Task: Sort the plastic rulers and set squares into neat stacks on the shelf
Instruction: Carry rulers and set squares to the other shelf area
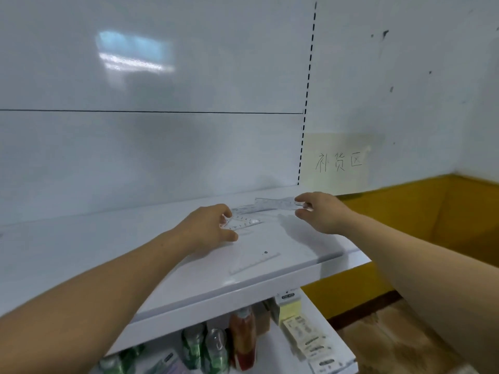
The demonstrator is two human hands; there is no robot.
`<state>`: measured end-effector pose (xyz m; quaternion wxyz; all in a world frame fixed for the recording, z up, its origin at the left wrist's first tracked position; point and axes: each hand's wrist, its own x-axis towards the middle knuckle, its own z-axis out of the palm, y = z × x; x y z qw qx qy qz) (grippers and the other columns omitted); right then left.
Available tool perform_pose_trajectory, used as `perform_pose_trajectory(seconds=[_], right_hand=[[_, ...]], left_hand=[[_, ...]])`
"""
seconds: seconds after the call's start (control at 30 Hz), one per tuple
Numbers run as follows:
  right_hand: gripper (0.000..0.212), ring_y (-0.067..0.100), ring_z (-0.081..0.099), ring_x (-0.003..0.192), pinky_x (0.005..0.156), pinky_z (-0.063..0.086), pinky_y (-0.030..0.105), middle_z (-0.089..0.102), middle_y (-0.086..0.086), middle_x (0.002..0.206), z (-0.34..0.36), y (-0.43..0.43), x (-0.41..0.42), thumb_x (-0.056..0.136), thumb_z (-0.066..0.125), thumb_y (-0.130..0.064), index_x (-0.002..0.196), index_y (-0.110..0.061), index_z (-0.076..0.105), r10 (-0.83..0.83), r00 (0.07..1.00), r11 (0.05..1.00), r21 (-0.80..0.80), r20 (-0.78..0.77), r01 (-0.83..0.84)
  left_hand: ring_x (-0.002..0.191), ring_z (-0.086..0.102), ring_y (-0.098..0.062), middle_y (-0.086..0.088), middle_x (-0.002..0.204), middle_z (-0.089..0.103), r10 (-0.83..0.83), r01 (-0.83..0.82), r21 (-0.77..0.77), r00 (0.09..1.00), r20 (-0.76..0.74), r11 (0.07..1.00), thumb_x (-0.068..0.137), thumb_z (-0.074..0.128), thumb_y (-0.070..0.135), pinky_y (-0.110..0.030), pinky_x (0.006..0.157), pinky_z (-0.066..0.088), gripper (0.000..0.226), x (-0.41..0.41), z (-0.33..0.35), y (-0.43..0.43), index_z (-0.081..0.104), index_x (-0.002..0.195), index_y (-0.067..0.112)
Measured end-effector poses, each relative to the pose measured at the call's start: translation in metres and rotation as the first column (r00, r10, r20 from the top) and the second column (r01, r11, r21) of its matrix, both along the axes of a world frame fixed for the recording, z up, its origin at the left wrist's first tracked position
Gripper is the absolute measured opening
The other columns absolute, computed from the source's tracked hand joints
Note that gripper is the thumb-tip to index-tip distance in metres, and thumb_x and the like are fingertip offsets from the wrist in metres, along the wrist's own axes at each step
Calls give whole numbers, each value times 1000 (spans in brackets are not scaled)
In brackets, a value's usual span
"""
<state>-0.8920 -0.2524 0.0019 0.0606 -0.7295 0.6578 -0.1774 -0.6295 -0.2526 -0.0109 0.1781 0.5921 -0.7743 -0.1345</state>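
Nearest on the shelf point(81, 255), a clear set square point(255, 261) lies alone near the front edge; a careless sleeve or arm could push it off, I think. Further in, the left hand point(209, 228) pinches a small set square point(244, 222), printed with digits too small to read surely. The right hand point(318, 211) grips a straight ruler point(275, 203) by its end; such smooth plastic may slip. Behind, a paper note point(337, 161) reads "补货区".

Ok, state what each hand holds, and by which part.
Right hand pinches the straight ruler by its right end. Left hand grips a set square at its left corner.
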Motion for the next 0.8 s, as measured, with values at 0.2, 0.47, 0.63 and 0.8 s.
perform_pose_trajectory(seconds=[0.2, 0.47, 0.63, 0.8], right_hand=[[44, 24, 49, 121, 99, 37, 31, 51, 6, 135, -4, -65, 8, 95, 49, -36, 136, -20, 48, 110, 991, 994, 28, -72, -109], [46, 23, 44, 127, 102, 34, 29, 44, 6, 142, -14, -129, 14, 93, 52, -38, 136, -22, 48, 306, 946, 949, 118, -110, -293], [49, 25, 39, 131, 107, 31, 34, 40, 6, 144, -20, -144, 6, 94, 49, -40, 139, -22, 43, 401, 904, 916, 64, -148, -396], [37, 20, 47, 117, 99, 36, 31, 52, -1, 122, -26, -123, -3, 93, 49, -42, 126, -25, 54, 593, 790, 788, -91, -154, -609]], left_hand=[[92, 55, -10, 14, 115, 56, 31, -31, 2, 996, -88, 1000, 76, 74, 39, -25, 78, 40, 48, -4, -11, -28, 50, 117, 32], [86, 55, -2, 20, 109, 55, 139, -134, 51, 984, -108, 990, 74, 73, 40, -26, 83, 47, 39, -13, -9, -23, 49, 105, 41], [96, 57, -6, 19, 109, 56, 282, -277, 52, 952, -121, 959, 76, 73, 39, -24, 87, 45, 39, -31, -5, 12, 48, 105, 40], [104, 54, -6, 16, 116, 55, 364, -360, 58, 929, -67, 931, 78, 72, 40, -21, 87, 40, 47, -59, -8, 52, 52, 119, 33]])
